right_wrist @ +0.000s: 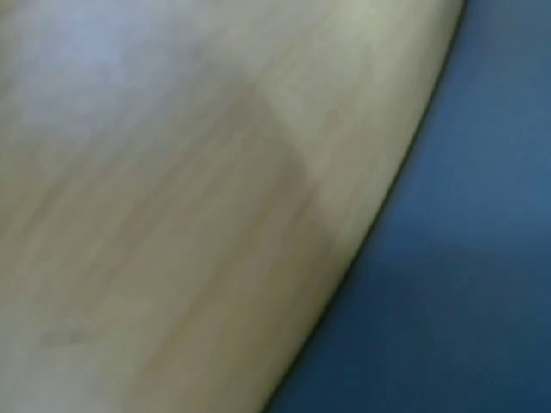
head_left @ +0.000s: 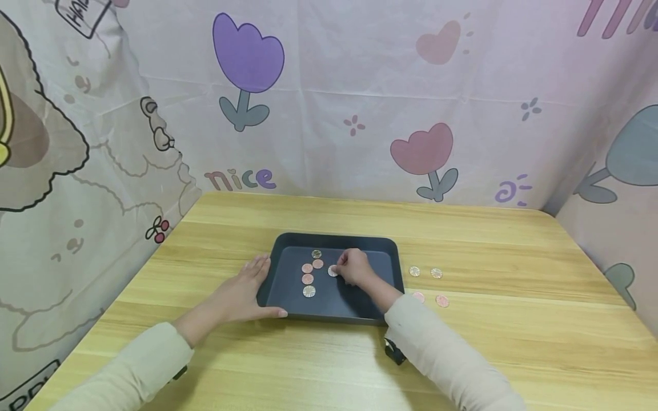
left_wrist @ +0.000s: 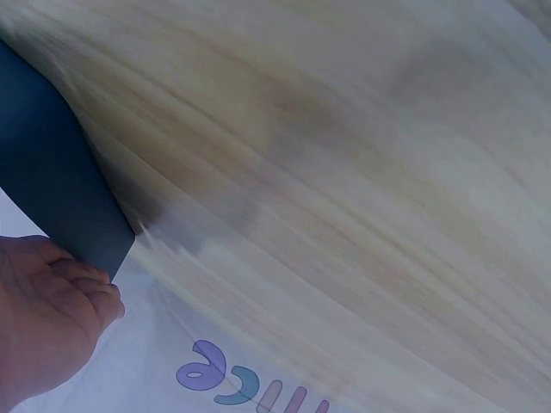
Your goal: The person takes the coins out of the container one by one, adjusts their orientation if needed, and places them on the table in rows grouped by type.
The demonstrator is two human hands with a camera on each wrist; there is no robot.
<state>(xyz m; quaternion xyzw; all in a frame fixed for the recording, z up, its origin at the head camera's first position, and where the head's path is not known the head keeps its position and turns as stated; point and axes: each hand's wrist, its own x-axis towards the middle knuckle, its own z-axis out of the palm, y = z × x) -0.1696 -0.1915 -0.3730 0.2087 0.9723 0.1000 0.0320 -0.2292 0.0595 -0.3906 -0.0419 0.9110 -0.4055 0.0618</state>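
Inside the dark tray (head_left: 349, 242), right of its column of coins, I have the person's right grip (head_left: 353, 266) fingertips together, clamped on the right edge of a pale coin (head_left: 332, 271). Coin sits directly under the fingertips, left side of it showing, right side covered; whether it touches the tray floor, I can't tell. Left grip (head_left: 251, 287) is at the tray's left end: fingers apart from the thumb, fingers along the left side, thumb at the front rim. Left wrist view agrees, fingertips against the tray's corner. Nearest coins to the right grip, running front to back on its left: a pale one (head_left: 309, 291), two copper ones (head_left: 307, 279) stacked up the line, a third copper one (head_left: 318, 264) slightly right of those, then a gold-toned one (head_left: 316, 254) at the back. All lie flat, well apart from the left grip. Outside the tray, on the wood-grain surface (head_left: 493, 257) to its right, I count four more: two pale coins (head_left: 436, 273) side by side, and nearer the front two copper coins (head_left: 442, 301), one partly behind the right sleeve (head_left: 437, 342). Right wrist view gives me only blurred surface and tray, grip out of shot. Printed cloth (head_left: 329, 125) behind.
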